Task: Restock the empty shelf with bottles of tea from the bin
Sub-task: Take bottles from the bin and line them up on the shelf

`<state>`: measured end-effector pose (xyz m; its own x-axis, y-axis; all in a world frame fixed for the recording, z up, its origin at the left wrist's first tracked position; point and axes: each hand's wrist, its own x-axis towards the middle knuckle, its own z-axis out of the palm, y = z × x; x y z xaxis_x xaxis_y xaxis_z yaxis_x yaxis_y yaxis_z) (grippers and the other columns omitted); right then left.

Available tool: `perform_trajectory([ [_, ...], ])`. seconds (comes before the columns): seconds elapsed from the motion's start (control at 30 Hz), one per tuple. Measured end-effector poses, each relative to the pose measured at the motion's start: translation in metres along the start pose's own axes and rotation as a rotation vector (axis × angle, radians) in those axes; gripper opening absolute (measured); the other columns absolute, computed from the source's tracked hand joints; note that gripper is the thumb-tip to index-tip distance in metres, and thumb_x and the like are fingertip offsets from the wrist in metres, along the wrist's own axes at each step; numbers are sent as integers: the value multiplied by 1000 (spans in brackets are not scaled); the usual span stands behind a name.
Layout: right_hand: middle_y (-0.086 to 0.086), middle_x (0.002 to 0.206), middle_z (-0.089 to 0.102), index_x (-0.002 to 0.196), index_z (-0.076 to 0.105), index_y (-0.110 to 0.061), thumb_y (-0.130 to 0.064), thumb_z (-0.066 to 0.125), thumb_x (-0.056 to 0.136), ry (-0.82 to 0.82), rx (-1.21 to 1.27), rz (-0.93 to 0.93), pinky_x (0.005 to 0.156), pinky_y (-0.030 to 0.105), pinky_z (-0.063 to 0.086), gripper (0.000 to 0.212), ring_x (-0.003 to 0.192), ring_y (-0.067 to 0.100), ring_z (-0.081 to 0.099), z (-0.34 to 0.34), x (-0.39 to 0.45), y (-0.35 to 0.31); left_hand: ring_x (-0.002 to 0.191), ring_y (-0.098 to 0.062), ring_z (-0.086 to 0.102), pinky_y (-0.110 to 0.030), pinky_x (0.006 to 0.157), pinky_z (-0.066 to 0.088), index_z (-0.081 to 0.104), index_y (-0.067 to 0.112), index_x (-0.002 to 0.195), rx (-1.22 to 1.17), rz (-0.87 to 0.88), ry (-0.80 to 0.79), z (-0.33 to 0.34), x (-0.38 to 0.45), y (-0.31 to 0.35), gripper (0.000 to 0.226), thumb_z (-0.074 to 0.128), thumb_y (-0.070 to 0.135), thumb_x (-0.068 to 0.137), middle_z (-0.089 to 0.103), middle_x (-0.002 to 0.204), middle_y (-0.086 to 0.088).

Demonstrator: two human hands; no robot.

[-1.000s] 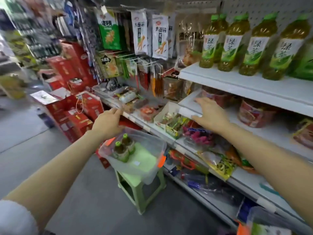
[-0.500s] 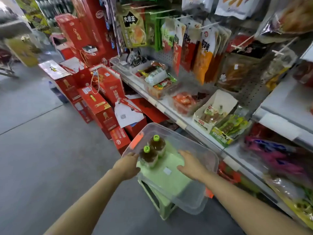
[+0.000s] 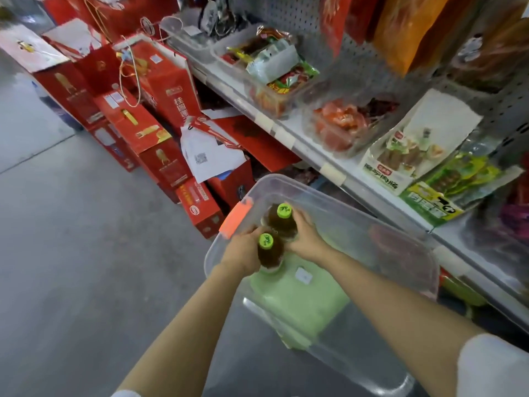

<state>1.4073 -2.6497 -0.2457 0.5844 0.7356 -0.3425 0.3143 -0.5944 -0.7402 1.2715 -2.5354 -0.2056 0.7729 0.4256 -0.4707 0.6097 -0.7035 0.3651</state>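
Two tea bottles upright in clear bin (image 3: 372, 224) | near bottle (image 3: 269, 253) gripped by left hand (image 3: 240, 253) | far bottle (image 3: 282, 222) gripped by right hand (image 3: 307, 239)

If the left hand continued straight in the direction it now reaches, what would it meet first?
The left hand already grips the nearer bottle. Going on forward, it would probably meet the bin wall near the orange latch first, though depth is unclear.

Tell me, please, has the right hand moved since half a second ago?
Yes: the right hand moved across the bin to the far bottle, which it now grips.
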Motion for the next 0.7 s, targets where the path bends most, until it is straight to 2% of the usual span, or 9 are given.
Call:
perform_trajectory([
  [0.17,0,143,25,132,28,-46,-18,82,66,83,-7,-25,110,45,37,90,132,29,38,9,13,6,114,-31,52,-43,92,51,37,32,135,110,-2,-22,11,-4,-2,93,88,17,59,43,130,-2],
  [0.3,1,141,36,130,30,-39,-31,88,61,222,-111,-57,100,41,48,90,126,25,47,17,13,-1,117,-29,51,-42,91,51,32,29,137,112,25,-30,18,-8,-3,98,89,22,58,44,134,-1],
  [0.37,1,140,40,132,34,-35,-27,88,62,254,-107,-60,100,37,48,88,125,25,49,17,11,-3,113,-29,56,-42,90,52,34,28,135,108,59,-25,17,-6,-3,94,87,21,58,48,134,1],
  [0.47,1,137,45,132,40,-32,-16,86,63,258,-66,-31,96,29,44,84,123,24,52,7,-3,0,99,-28,62,-42,81,54,42,26,121,120,113,-20,10,-5,0,80,85,20,55,56,120,2],
  [0.57,0,132,50,129,44,-31,-17,86,60,285,-44,-25,89,22,40,82,117,22,55,-16,-30,6,93,-28,63,-42,76,54,42,25,112,154,158,-9,0,-10,8,73,84,24,52,57,111,3],
  [0.7,2,124,55,127,49,-25,-17,88,55,344,23,5,94,28,45,82,112,20,54,-65,-74,3,97,-23,59,-39,83,52,45,27,117,24,187,37,-26,-26,27,76,87,28,54,55,114,6],
])
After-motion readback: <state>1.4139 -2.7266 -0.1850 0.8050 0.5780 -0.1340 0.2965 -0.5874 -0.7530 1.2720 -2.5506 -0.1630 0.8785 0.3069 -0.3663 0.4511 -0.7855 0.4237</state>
